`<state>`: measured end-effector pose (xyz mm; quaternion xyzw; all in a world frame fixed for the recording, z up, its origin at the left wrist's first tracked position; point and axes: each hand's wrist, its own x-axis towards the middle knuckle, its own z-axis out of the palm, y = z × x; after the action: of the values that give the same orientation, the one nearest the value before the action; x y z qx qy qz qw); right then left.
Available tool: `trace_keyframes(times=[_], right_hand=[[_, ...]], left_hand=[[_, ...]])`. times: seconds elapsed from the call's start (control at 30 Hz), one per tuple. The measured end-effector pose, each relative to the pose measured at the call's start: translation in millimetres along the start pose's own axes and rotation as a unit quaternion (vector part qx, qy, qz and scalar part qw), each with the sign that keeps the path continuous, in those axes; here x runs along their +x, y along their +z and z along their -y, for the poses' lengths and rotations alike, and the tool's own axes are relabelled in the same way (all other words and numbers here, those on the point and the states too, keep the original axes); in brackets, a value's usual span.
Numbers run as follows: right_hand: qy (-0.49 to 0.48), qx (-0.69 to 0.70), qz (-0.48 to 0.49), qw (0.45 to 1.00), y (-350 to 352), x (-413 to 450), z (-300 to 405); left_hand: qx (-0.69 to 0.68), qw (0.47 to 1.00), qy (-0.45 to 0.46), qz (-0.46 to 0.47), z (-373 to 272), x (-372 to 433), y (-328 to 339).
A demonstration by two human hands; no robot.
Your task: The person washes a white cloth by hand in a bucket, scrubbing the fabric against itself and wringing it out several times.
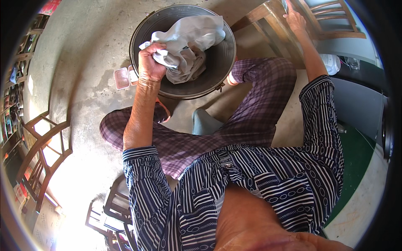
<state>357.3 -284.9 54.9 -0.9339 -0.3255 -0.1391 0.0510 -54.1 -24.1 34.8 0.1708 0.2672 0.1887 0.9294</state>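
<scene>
My left hand (152,64) grips a bunched white cloth (201,29) near its left end. Folds of the cloth hang and lie inside a round grey metal basin (216,66) on the floor between my feet. The lower folds look damp and crumpled against the basin's bottom. Far off to the upper right, my right hand (296,21) reaches over a wooden chair (276,29). A small pale object (285,6) shows between its thumb and forefinger, partly cut off by the picture's rim, so its kind is unclear.
A small open pink plastic box (122,78) lies left of the basin. Beneath me is a grey-blue plastic seat edge (205,122). Wooden chairs (47,166) stand at left, dark-framed chairs (117,200) below. A white plastic container (329,63) is at right.
</scene>
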Motion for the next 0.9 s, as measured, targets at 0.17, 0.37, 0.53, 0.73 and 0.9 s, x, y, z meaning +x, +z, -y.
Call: trace_keyframes(times=[0.17,0.37,0.53,0.73,0.9], right_hand=[[-0.05,0.125,-0.034,0.99,-16.9,-2.9,2.9],[0.086,0.698,0.354,0.616,-104.3,-48.8,169.2],[0.033,0.767,0.516,0.381,-69.3,-107.2,249.3],[-0.087,0.671,0.456,0.578,-53.1,-119.0,275.3],[-0.193,0.53,0.333,0.756,-44.1,-128.8,282.5]], left_hand=[[-0.013,1.0,-0.002,0.004,4.9,8.9,-3.7],[-0.032,0.999,-0.008,-0.021,4.9,5.9,-12.0],[-0.051,0.999,0.002,0.012,10.0,7.6,2.5],[-0.061,0.997,0.032,-0.016,1.7,-2.9,-6.0],[-0.076,0.995,0.04,-0.045,-1.0,-6.4,-6.7]])
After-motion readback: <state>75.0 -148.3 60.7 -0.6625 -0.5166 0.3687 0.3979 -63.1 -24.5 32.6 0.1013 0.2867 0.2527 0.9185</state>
